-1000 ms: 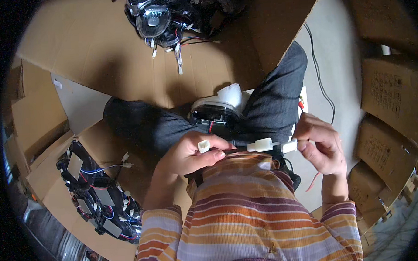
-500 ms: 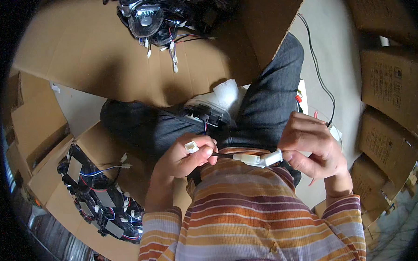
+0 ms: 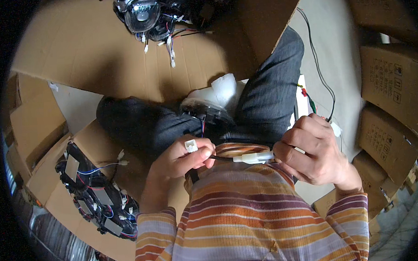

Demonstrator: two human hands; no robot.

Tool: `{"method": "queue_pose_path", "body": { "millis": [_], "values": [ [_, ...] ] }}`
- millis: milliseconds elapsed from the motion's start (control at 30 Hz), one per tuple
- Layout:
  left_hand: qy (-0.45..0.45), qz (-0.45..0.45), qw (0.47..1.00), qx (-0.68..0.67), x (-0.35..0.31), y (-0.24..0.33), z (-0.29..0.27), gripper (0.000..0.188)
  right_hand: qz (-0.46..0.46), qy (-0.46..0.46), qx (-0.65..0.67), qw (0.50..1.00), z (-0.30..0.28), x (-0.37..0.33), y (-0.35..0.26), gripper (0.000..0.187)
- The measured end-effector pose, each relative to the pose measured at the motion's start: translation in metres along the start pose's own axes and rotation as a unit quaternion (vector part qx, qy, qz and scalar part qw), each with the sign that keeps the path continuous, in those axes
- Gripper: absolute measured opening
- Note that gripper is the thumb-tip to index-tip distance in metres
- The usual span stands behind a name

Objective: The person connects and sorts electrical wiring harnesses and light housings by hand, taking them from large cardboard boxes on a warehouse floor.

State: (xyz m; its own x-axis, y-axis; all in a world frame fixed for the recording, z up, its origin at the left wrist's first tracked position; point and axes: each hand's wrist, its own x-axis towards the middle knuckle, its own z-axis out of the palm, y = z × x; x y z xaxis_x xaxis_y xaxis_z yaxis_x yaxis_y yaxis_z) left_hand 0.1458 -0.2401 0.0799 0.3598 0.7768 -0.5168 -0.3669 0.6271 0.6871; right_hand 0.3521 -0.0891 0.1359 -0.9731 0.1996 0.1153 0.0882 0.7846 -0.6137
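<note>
My left hand (image 3: pixel 184 156) is closed on a black cable; a small white plug (image 3: pixel 191 145) pokes up by its thumb. The cable leads right to a white wire connector (image 3: pixel 246 158), which lies end to end with a second white piece at my right fingertips. My right hand (image 3: pixel 310 149) is closed round that piece, its fingers hiding most of it. Beyond the hands, between my thighs, rests a dark round lamp (image 3: pixel 208 113) with thin coloured wires running toward my left hand. White wrapping (image 3: pixel 224 89) lies behind it.
A large open cardboard carton (image 3: pixel 89 65) stands ahead, holding several headlights (image 3: pixel 142 16) with dangling plugs. At lower left, another carton holds black lamp units (image 3: pixel 100 196) with wires. A black cable (image 3: pixel 315 46) runs along the floor at right, beside stacked cardboard boxes (image 3: pixel 381 76).
The white pieces between my hands went from bent at an angle to a straight line. My right hand turned and closed further over its piece. A green-and-red wire shows more beyond it.
</note>
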Motion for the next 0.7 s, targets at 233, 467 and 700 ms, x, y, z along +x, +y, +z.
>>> {"method": "queue_pose_path", "body": {
  "millis": [233,467,700],
  "values": [
    [-0.045,-0.023,0.999,0.010,0.012,0.004,0.000,0.022,-0.058,0.009,-0.025,0.998,0.006,0.001,0.002,0.017],
    [-0.017,0.021,0.999,0.025,-0.014,-0.003,0.010,0.022,-0.079,-0.033,0.039,0.996,0.000,0.016,0.002,0.015],
    [0.228,0.151,0.962,0.022,-0.099,0.042,0.038,0.020,0.179,0.118,0.161,0.963,0.006,-0.024,0.018,0.018]
  ]
}}
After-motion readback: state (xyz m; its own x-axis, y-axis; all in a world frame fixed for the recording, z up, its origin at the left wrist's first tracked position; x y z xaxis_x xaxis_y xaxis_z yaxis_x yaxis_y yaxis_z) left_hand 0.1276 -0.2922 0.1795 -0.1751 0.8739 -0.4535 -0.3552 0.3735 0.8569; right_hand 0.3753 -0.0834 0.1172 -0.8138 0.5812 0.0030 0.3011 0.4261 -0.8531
